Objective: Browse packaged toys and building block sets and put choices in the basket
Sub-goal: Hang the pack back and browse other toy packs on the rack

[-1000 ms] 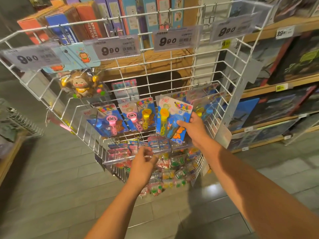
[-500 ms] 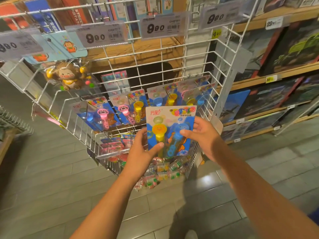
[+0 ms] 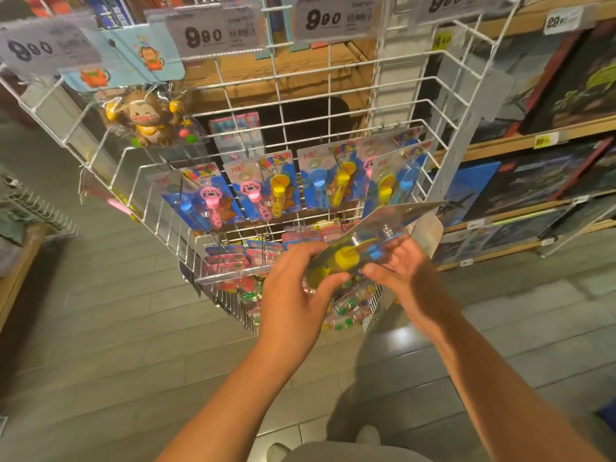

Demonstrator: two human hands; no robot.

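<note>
A blister-packed bubble toy pack [image 3: 376, 238] with a yellow and a blue tube is tilted nearly flat in front of me, its card edge pointing up to the right. My left hand [image 3: 293, 295] grips its lower left end, thumb curled over the yellow tube. My right hand [image 3: 403, 268] pinches its right side from below. Behind them, more bubble toy packs [image 3: 263, 188] of the same kind hang in a row on the white wire rack [image 3: 300, 105]. No shopping basket is in view.
A bagged monkey toy [image 3: 146, 118] hangs at the rack's upper left. Price tags [image 3: 216, 31] reading 9.90 line the top. Small packets [image 3: 346, 305] fill the rack's lower bins. Wooden shelves [image 3: 520, 145] with boxed sets stand at right. Grey tiled floor [image 3: 100, 328] lies below.
The pack came off the rack in my right hand, my left hand joined it, and it has now tipped from upright and facing me to nearly flat.
</note>
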